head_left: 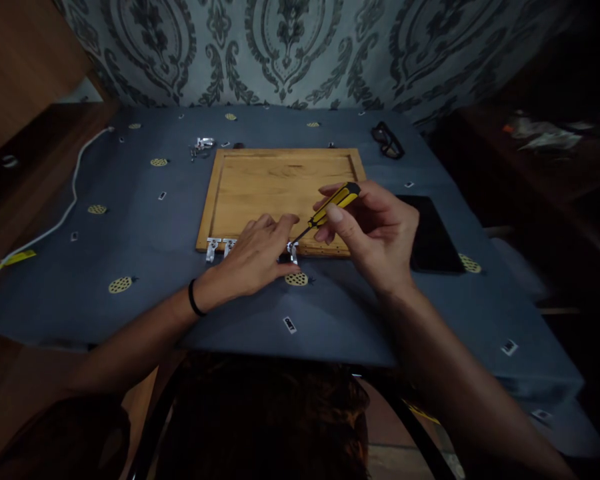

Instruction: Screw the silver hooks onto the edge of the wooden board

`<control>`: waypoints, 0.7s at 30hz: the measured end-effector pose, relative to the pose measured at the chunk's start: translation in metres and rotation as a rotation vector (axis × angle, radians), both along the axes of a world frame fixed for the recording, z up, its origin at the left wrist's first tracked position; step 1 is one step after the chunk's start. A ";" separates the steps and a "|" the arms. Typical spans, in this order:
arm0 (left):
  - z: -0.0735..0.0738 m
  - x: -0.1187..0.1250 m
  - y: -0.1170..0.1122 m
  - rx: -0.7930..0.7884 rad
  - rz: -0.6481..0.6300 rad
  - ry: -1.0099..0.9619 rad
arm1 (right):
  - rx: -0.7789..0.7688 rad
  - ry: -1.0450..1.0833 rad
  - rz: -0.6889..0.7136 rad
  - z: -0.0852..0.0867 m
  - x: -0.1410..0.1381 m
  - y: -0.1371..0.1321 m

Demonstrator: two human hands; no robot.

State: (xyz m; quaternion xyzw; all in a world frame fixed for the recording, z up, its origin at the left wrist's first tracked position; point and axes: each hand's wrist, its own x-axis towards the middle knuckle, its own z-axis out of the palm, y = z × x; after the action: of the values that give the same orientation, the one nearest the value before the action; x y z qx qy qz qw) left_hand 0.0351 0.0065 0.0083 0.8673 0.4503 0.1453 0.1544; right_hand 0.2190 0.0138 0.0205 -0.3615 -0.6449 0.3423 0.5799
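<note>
The fingers [336, 215] of the right hand [375, 233] are clenched around the yellow-and-black handle of a small screwdriver [334, 204]. The tool is held at a slant, handle up and to the right, with its thin metal tip lowered to a small silver metal hinge [293, 251]. The fingers [275, 224] of the left hand [257, 257] are stretched out flat and grasp nothing. They are laid across the near edge of a rectangular light wooden panel with a raised frame [275, 183], just left of that hinge; whether the hinge itself is touched cannot be told. A black band is worn on the left wrist.

Two more silver hinges [220, 247] are seen on the same near edge, towards the panel's left corner. The panel is laid flat in the middle of a tabletop covered by a blue-grey cloth with yellow pineapple prints [130, 267].

To the right of the panel, near the right hand, a flat black rectangular device [435, 237] is placed. Further back are found black-framed glasses [387, 141] and a small heap of silver metal parts [203, 147]. A white cable [75, 193] is trailed along the left side.
</note>
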 end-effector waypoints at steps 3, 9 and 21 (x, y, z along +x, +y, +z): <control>0.001 0.001 0.000 -0.017 0.009 0.009 | -0.005 0.019 0.000 0.002 -0.001 -0.001; 0.001 0.000 0.000 -0.019 0.001 0.004 | -0.002 0.074 -0.068 -0.001 -0.005 -0.002; -0.004 -0.002 0.000 0.004 -0.004 -0.045 | 0.129 0.118 -0.186 -0.001 -0.004 0.000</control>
State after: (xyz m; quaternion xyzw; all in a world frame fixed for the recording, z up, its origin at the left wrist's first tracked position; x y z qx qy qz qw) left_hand 0.0331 0.0064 0.0039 0.8651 0.4447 0.1654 0.1628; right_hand 0.2145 0.0136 0.0195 -0.3611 -0.5939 0.2656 0.6681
